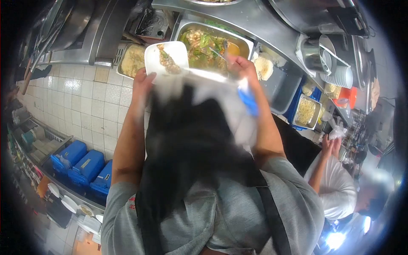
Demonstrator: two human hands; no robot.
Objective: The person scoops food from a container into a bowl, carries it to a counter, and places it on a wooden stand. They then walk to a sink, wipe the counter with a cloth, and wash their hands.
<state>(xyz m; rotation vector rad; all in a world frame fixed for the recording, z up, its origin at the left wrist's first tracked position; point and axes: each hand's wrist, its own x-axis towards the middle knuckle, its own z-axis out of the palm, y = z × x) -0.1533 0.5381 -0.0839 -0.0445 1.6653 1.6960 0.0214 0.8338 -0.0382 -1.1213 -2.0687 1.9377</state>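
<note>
Kitchen counter [272, 29]; left hand [142, 83], level white plate [165, 57]

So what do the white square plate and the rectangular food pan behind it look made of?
White square plate: probably melamine or glazed ceramic; smooth, opaque, rounded rim. Rectangular food pan: stainless steel by its look; grey, brushed, with bright reflections along the rim.

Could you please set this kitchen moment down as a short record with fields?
left hand: left hand holds the white container with some food in it
right hand: right hand grips a spoon over the steel tray of stir-fry
beside: tray of pale food
nearby: another person in a white shirt
floor: blue boxes on white tiles
</note>
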